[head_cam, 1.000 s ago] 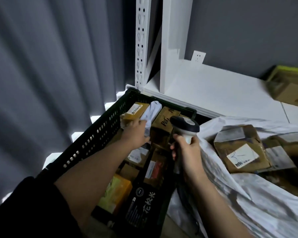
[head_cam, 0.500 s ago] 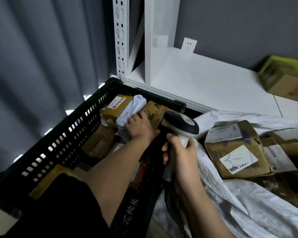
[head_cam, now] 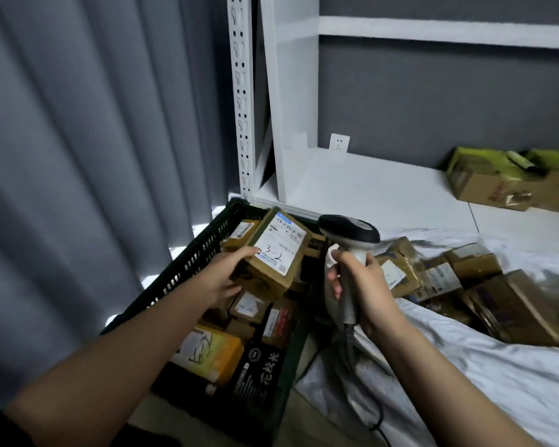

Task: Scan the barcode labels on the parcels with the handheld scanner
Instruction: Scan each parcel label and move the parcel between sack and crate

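Moved: left hand (head_cam: 221,279) has lifted a labelled parcel (head_cam: 273,253) above the crate's (head_cam: 188,262) far corner | right hand (head_cam: 365,285) grasps scanner (head_cam: 349,233) beside it | progress: scan pending (many parcels left).

tilted brown parcel (head_cam: 273,256) (label marked 3-2) beside upright scanner (head_cam: 349,233).

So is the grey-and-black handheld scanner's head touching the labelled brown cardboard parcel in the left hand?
Apart. The head view shows dark crate space between the scanner head and the parcel gripped by the left hand.
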The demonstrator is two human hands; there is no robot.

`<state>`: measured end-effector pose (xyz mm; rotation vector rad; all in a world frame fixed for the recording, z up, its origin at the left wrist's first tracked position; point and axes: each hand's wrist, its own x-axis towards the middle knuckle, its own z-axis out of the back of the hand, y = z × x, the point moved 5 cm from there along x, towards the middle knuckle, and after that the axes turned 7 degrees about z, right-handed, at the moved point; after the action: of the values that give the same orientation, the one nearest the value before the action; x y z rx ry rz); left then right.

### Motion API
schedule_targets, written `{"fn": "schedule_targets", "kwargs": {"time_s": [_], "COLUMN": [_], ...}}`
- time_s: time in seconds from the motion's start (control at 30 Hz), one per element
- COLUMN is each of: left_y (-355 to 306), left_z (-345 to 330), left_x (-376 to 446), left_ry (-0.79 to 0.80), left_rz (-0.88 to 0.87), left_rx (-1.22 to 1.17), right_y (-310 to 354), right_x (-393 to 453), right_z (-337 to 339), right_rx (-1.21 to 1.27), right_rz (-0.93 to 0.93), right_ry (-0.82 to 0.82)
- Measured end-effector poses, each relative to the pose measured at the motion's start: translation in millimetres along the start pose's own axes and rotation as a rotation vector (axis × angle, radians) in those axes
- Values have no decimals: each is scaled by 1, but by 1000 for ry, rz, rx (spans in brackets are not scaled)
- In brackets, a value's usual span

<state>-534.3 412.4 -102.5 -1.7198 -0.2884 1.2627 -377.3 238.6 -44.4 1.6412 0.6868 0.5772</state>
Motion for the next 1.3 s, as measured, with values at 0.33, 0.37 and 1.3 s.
{"fn": "schedule_targets", "kwargs": {"time_s": [0.33,0.37,1.3], "left_y": [18,18,26], "left_z": [-19,-23,-55], "left_x": [-46,-46,-31], "left_ry": [250,260,256], "left_rz": [-79,-89,-141], "left_rx": [-304,-301,-188], "right_y": [36,36,45], "right_x": [-48,-50,-71], "right_z": [23,24,11], "right_rx": [3,-4,-190], "right_rz": [76,89,220], "right_ry": [87,97,292]}}
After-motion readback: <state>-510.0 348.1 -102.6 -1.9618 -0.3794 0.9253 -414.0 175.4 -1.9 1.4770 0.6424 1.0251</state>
